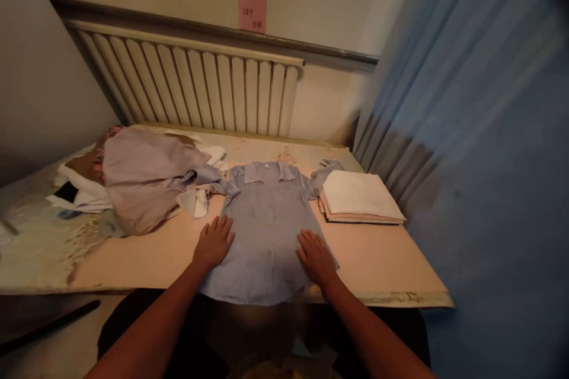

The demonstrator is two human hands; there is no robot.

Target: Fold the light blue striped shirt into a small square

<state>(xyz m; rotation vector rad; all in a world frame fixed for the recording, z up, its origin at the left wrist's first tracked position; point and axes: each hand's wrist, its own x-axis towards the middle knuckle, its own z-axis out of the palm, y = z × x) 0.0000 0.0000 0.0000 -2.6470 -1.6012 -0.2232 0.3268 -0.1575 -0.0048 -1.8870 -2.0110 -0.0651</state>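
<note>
A blue-grey striped shirt (269, 231) lies spread on the table, collar toward the wall and hem at the near edge. Its left sleeve reaches toward a heap of clothes, and the other sleeve runs up beside a folded stack. My left hand (215, 241) rests flat on the shirt's left side, fingers stretched out. On the opposite side, my right hand (315, 256) lies flat with its fingers extended on the cloth. Neither hand grips anything.
A loose heap of clothes (146, 177) covers the table's left part. Folded clothes (362, 195) are stacked at right. Behind the table (382, 254) stands a radiator (213, 89) under a pipe. A pink note (252, 13) hangs above; a blue curtain (480, 148) borders the right side.
</note>
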